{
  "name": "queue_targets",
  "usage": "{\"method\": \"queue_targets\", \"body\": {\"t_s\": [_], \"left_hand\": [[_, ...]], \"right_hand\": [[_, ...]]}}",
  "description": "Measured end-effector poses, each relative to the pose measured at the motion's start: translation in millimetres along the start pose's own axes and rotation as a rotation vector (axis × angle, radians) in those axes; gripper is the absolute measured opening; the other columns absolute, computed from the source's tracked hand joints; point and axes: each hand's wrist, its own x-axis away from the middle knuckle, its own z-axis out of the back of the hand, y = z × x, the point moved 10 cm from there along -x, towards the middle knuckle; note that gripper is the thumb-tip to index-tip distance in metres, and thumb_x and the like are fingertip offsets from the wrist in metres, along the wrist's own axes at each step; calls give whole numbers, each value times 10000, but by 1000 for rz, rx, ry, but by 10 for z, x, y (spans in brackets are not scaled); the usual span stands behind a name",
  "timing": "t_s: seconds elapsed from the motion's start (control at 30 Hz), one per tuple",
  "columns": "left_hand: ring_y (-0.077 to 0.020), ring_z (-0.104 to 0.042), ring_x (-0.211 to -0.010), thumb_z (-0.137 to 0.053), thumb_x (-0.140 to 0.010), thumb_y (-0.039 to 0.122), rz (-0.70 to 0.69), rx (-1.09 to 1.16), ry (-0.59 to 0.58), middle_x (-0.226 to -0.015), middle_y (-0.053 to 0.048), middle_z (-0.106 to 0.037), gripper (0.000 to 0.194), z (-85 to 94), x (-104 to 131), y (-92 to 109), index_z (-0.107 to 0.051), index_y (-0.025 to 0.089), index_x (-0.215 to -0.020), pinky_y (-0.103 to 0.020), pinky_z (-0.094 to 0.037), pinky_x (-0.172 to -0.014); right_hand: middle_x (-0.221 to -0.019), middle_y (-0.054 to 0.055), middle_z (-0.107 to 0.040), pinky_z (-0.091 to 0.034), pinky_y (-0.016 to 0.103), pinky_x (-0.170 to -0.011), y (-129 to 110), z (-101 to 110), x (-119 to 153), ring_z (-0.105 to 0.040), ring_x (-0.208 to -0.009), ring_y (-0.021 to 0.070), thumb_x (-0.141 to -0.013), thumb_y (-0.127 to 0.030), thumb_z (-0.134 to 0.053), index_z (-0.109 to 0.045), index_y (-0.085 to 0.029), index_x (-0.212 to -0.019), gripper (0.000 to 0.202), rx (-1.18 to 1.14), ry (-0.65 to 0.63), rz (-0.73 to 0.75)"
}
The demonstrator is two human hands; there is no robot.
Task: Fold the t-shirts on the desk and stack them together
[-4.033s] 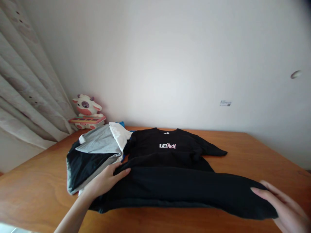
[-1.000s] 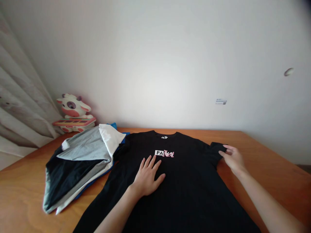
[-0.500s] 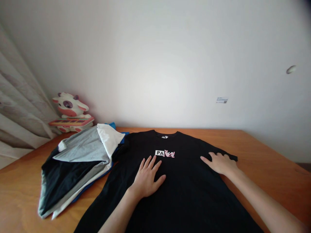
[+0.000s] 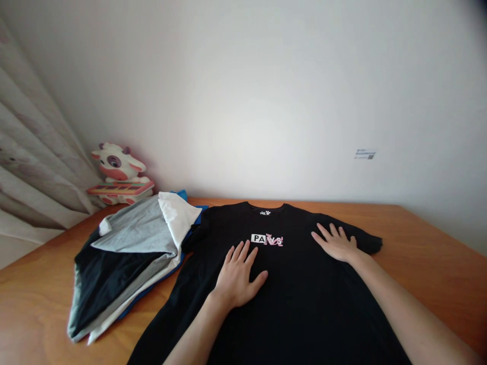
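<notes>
A black T-shirt [image 4: 297, 304] is lying spread on the counter [image 4: 426, 243], right of a clothes pile [image 4: 137, 230]. The left hand [image 4: 240, 276] is resting on the near side of its chest print [image 4: 266, 239], the right hand [image 4: 337, 244] by its right sleeve [image 4: 367, 239]; both grips are lying open, flat.

Your camera looks from your head, forward and down across the table [image 4: 426, 263] to the wall [image 4: 251, 101], which fills most of the upper half of your view. It is near enough that the shirt [image 4: 297, 289] runs out past the bottom edge; the table's far edge crosses just below mid-height, and the curtain [image 4: 34, 147] bounds your left.
</notes>
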Motion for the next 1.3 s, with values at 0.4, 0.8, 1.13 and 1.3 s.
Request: {"method": "queue_targets", "body": {"t_s": [0.4,0.8,1.13,1.3], "left_hand": [[-357,-247,-1562,-418,-961,711,-11,7,39,-1671,-153,-316,798,-46,-135,6,-449,189,-1564,-571,-195,-1274],[-319,-526,-1391,-601,-948,455,35,403,331,-1483,-156,-567,453,137,-129,-219,-618,210,-1329,-541,-404,-1182],[-380,-490,-1345,-702,-833,240,527,-42,661,-1446,-194,-529,549,948,150,-1305,-550,162,-1355,-550,-399,-1114],[-397,-581,-1274,-672,-870,310,655,-176,231,-1273,-204,-688,302,1005,-43,-1860,-726,155,-1123,-514,-409,-1079]], "right_hand": [[-1653,178,-348,-251,644,-1168,-132,79,332,-298,-1517,399,-1004,-659,-90,-342,-248,-1613,777,0,182,-107],[-1398,198,-602,-397,567,-1086,-1147,321,788,-562,-1297,345,-978,-390,-427,-605,-154,-1315,448,-291,625,180],[-1085,115,-698,-498,416,-823,-1304,134,866,-672,-957,279,-944,-333,-470,-664,-214,-1031,244,-494,658,393],[-1133,101,-693,-486,447,-878,-1340,94,843,-672,-1007,284,-953,-323,-476,-689,-234,-1005,237,-488,573,348]]}}
